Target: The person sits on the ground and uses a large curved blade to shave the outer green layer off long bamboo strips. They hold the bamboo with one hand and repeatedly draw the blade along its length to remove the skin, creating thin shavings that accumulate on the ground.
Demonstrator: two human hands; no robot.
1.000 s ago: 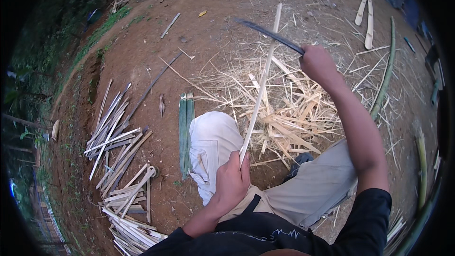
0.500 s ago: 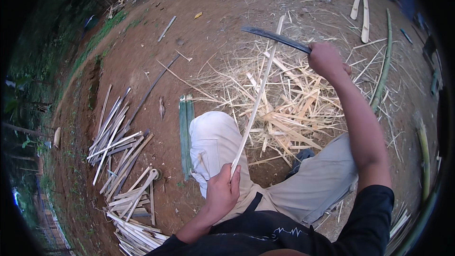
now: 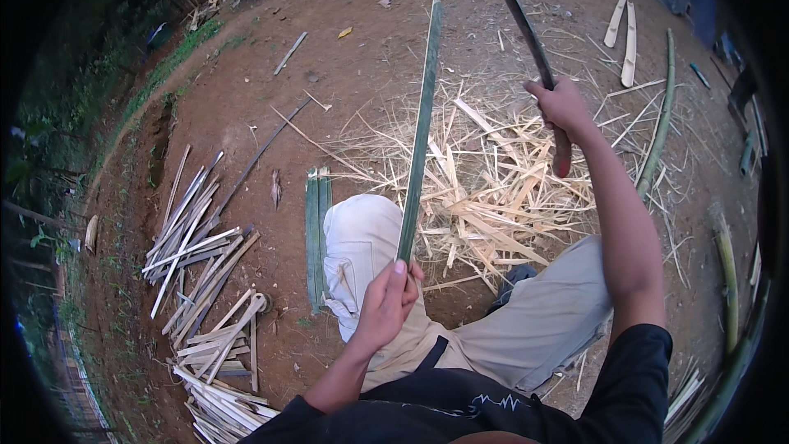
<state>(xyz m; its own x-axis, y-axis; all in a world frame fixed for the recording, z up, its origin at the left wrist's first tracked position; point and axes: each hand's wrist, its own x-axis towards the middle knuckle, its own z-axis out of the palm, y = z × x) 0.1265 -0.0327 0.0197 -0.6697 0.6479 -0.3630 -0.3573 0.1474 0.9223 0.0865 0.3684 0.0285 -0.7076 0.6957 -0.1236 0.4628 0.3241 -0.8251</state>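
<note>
My left hand (image 3: 386, 306) is closed round the lower end of a long bamboo strip (image 3: 424, 127), which points up and away past my left knee with its green skin showing. In my right hand (image 3: 562, 108) is a machete (image 3: 526, 29), gripped by its reddish-brown handle. The dark blade is raised, tip up and away, to the right of the strip and apart from it. Beneath both lies a heap of pale bamboo shavings (image 3: 509, 189) on the ground. Green split bamboo pieces (image 3: 317, 238) lie beside my left knee.
Cut bamboo strips (image 3: 197, 255) lie in loose piles on the dirt at the left. A green bamboo pole (image 3: 662, 115) lies to the right, near two pale split lengths (image 3: 629, 45). Further right are thicker bamboo poles (image 3: 727, 279). My bent legs (image 3: 534, 312) frame the shavings.
The machete has come off the strip and swung upright, its handle now showing below my right hand. The strip has turned from its pale face to its green skin and tilts more upright.
</note>
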